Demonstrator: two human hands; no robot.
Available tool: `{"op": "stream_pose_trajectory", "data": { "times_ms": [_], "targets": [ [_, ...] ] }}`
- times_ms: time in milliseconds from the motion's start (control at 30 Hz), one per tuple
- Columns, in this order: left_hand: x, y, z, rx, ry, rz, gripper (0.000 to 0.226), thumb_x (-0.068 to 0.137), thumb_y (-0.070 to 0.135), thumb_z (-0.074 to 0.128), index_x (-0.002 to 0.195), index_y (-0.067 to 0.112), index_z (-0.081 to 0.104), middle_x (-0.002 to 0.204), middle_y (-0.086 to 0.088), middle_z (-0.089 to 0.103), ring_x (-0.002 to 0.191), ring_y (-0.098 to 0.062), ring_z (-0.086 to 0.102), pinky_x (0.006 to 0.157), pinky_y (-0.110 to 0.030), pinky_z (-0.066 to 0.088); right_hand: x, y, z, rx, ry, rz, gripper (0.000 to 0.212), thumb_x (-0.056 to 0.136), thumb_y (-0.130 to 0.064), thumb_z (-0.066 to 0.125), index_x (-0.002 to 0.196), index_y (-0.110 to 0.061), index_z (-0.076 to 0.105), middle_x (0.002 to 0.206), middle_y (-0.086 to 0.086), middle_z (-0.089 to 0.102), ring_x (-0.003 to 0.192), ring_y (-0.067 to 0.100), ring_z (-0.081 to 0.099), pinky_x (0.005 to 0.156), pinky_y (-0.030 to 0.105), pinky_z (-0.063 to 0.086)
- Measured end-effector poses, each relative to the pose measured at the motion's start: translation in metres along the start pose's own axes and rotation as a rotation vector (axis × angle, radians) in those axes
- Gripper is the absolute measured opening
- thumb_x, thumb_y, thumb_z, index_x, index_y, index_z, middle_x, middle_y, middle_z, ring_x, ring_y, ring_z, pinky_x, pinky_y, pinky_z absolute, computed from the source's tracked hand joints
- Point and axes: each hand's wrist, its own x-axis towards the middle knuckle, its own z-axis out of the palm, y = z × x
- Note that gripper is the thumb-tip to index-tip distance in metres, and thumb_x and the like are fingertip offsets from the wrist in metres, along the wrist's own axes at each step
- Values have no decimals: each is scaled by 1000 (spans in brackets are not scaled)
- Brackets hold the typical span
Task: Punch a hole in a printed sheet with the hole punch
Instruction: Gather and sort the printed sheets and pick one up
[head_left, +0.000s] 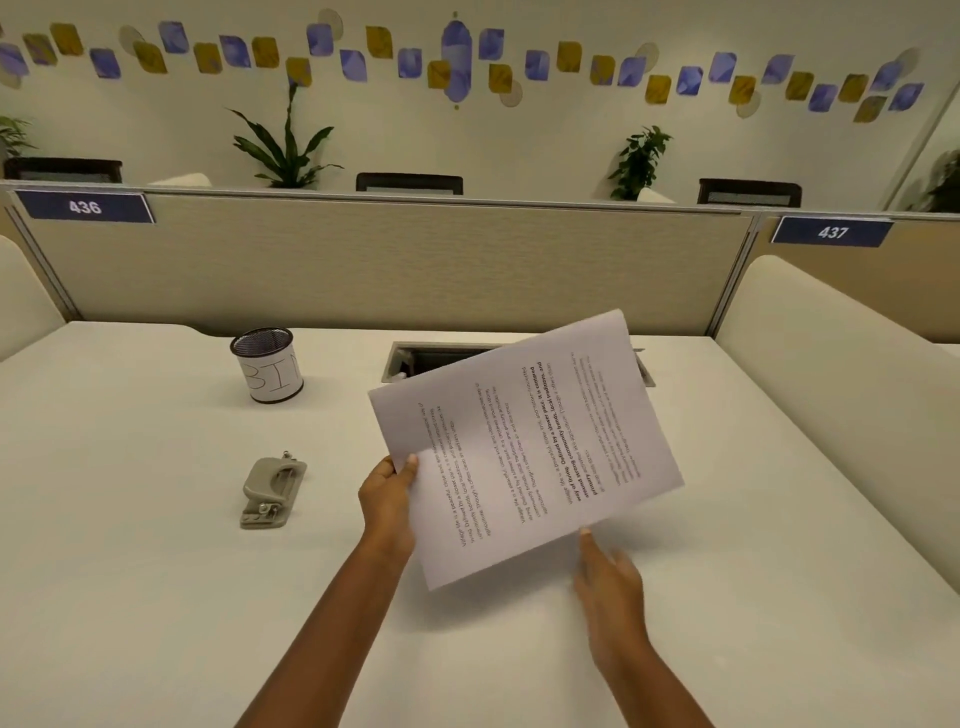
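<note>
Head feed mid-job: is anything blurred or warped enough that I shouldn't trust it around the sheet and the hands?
Head view: the right hand is motion-smeared, so its contact with the printed sheet is unclear; the left hand pinching the sheet's edge is sharp, as is the hole punch; wide-angle bending curves the partition; lighting is even, no glare.

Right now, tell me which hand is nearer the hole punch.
Left. The left hand pinches the printed sheet just right of the hole punch; the right hand lies farther right, past the sheet.
</note>
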Motion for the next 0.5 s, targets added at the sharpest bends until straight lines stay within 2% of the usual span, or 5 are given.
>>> {"op": "stream_pose_trajectory", "data": {
  "times_ms": [67,133,200,300,500],
  "targets": [
    [-5,-7,3,-31,11,-38,12,92,8,49,102,9,57,85,-7,61,71,-22,57,69,-36,50,-4,-3,6,85,-153,15,43,90,-23,53,127,-3,45,116,15,60,108,30,59,93,38,49],
    [-11,-15,6,-75,14,-89,12,93,8,49,101,9,57,89,-9,61,76,-26,57,74,-37,49,-5,-6,12,103,-221,-56,33,90,-19,53,122,-12,52,111,8,66,99,21,64,76,26,57],
    [-17,-21,10,-135,2,-138,12,93,5,47,96,10,57,92,-10,60,82,-27,57,78,-41,49,-3,-9,17,72,-193,-131,31,89,-9,53,119,-15,51,104,3,66,92,17,65,65,22,58],
    [-19,-26,12,-221,-46,-194,22,93,0,45,113,4,53,104,-12,60,97,-29,56,95,-48,46,4,-17,20,7,-142,-209,38,89,3,49,119,-21,47,98,-4,63,88,11,62,64,23,54],
    [5,-13,-14,-236,-112,-146,16,92,12,50,107,10,56,96,-4,62,87,-17,59,61,-23,58,19,-38,7,-179,-148,-344,35,88,4,51,112,-21,50,93,-3,64,81,9,62,71,30,53]
  ]
}}
